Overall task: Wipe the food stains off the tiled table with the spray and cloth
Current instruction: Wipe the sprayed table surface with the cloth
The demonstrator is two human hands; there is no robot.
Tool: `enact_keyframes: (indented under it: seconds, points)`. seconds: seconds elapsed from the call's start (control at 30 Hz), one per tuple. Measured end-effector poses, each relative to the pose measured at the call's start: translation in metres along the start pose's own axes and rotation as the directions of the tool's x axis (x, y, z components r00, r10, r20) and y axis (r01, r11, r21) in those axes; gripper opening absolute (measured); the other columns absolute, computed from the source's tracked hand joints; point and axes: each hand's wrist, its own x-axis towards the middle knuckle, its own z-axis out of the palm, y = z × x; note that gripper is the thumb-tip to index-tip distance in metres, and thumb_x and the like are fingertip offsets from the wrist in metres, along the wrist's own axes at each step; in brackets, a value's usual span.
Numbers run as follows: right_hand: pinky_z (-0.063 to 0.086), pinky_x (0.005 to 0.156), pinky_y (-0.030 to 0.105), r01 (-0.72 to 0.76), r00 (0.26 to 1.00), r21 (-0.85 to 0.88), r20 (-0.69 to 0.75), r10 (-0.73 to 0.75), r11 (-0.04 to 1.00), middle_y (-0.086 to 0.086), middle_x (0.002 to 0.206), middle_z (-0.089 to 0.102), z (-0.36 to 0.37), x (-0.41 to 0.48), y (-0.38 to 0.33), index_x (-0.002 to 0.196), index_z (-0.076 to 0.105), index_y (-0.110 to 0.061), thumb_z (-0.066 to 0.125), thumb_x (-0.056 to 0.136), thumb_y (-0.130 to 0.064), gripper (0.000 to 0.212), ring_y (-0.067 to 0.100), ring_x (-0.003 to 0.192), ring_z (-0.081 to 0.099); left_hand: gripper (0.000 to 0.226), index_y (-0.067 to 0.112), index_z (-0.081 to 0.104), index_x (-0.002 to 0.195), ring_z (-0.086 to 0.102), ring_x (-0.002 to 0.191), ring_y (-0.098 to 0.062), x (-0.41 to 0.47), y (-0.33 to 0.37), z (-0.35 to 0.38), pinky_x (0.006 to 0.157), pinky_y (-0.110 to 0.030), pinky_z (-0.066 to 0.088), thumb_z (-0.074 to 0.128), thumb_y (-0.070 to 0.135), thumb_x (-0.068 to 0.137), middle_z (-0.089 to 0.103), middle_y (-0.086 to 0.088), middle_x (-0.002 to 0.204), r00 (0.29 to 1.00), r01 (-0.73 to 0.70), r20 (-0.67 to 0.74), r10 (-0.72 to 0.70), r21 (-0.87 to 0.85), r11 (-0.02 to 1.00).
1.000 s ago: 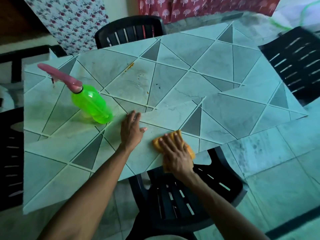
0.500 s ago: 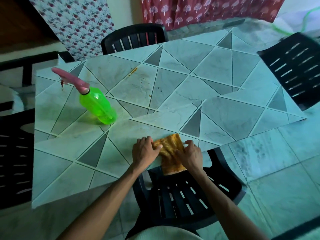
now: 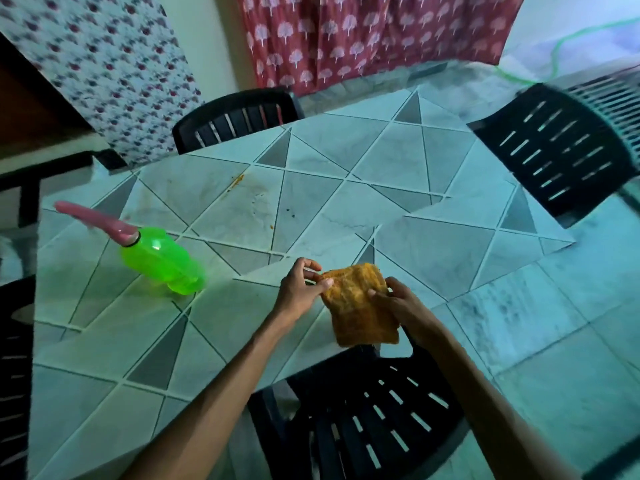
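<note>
left hand (image 3: 299, 292): thumb and fingers pinch the left top corner of the cloth.
right hand (image 3: 398, 303): fingers curled round the cloth's right edge, gripping it.
cloth (image 3: 360, 306): orange, folded, held between both hands at the near edge of the counter; its lower end hangs past the edge in front of the near chair. Whether it touches the tiles cannot be told.
spray bottle (image 3: 162, 265): green body, pink trigger head pointing left; stands on the counter left of the hands, apart from the cloth.
counter (image 3: 104, 323): pale tiles in a triangle pattern with grey triangles.
stains (image 3: 237, 181): orange-brown streak on a tile toward the far side; a few dark specks (image 3: 291, 211) nearer the middle. The bottle sits left of the line from cloth to stains.
near chair (image 3: 363, 420): dark slatted plastic, tucked under the near edge below the forearms.
other chairs: one at the far edge (image 3: 235, 121), one at the right (image 3: 554, 150), one at the left (image 3: 14, 358).
background: red printed curtain (image 3: 363, 36), floral fabric (image 3: 110, 64), tiled floor (image 3: 571, 323).
</note>
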Motion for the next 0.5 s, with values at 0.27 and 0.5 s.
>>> enact_keyframes:
  seconds: [0.27, 0.5]
  points:
    - [0.061, 0.076, 0.044, -0.001, 0.949, -0.126, -0.312, -0.039, 0.992, 0.014, 0.104, 0.07, -0.051, 0.058, -0.015, 0.111, 0.06, -0.01, 0.075, 0.089, -0.027, 0.031, 0.027, 0.088, 0.07, 0.023, 0.015, 0.064, 0.104, 0.064, 0.085, -0.016, 0.068, 0.043, 0.058, 0.063, -0.017, 0.044, 0.075, 0.022, 0.084, 0.069, -0.002, 0.095, 0.999, -0.023, 0.046, 0.018, 0.097, 0.995]
    - [0.045, 0.079, 0.034, -0.119, 0.927, -0.572, -0.358, -0.117, 0.811, 0.013, 0.113, 0.063, -0.049, 0.073, -0.011, 0.117, 0.06, -0.012, 0.064, 0.089, -0.029, 0.033, 0.029, 0.101, 0.057, 0.022, 0.009, 0.064, 0.107, 0.062, 0.097, -0.019, 0.087, 0.03, 0.07, 0.076, -0.017, 0.038, 0.07, 0.012, 0.086, 0.067, -0.006, 0.106, 1.0, -0.005, -0.016, 0.008, 0.195, 0.981]
